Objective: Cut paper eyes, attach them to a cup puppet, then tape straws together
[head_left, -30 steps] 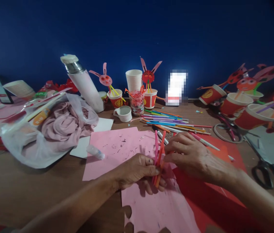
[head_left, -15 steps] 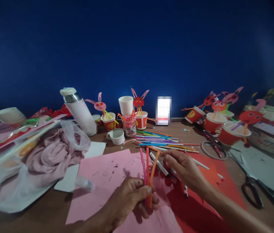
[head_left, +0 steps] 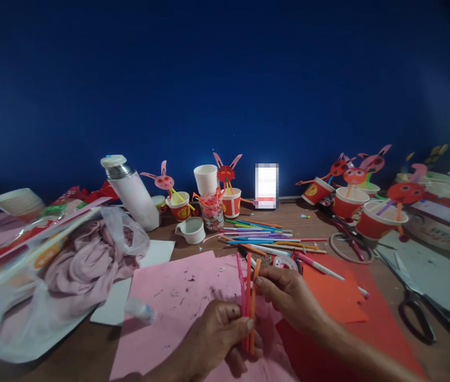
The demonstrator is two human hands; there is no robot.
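Over a pink paper sheet (head_left: 157, 289), my left hand (head_left: 221, 329) is closed around the lower part of three drinking straws. They are a pink straw (head_left: 241, 276), a red straw (head_left: 248, 284) and an orange straw (head_left: 254, 300), held nearly upright side by side. My right hand (head_left: 288, 294) is closed, with its thumb and fingertips at the upper part of the orange straw. Behind the hands lies a pile of coloured straws (head_left: 265, 234). A roll of tape (head_left: 285, 262) shows just beyond my right hand.
Red paper (head_left: 328, 350) and black-handled scissors (head_left: 416, 307) lie on the right. Paper cups with rabbit faces (head_left: 231, 202) stand along the back, beside a white flask (head_left: 135, 196). On the left sits a plastic bag with pink cloth (head_left: 85, 265). A marker (head_left: 322, 266) lies behind my right hand.
The orange straw, which leaned right with a bent top, now stands straighter beside the others. My right hand has moved slightly left and down, uncovering the tape roll.
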